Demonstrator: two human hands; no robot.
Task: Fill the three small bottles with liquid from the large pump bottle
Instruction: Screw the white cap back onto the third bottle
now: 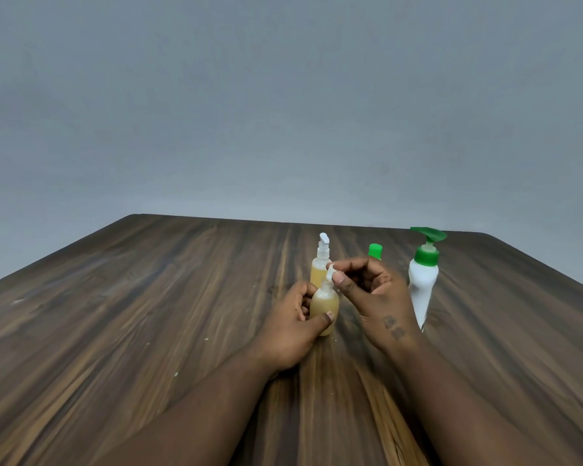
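Observation:
My left hand grips a small clear bottle of amber liquid, upright on the table, its neck uncovered. My right hand pinches a small white cap just above that neck. Behind them stands a second small bottle of amber liquid with a white pump top. A third small bottle shows only its green cap; my right hand hides the rest. The large white pump bottle with a green pump head stands to the right.
Everything rests on a dark wood-grain table whose far edge runs just behind the bottles. A plain grey wall fills the background. A few pale specks lie on the tabletop near my left forearm.

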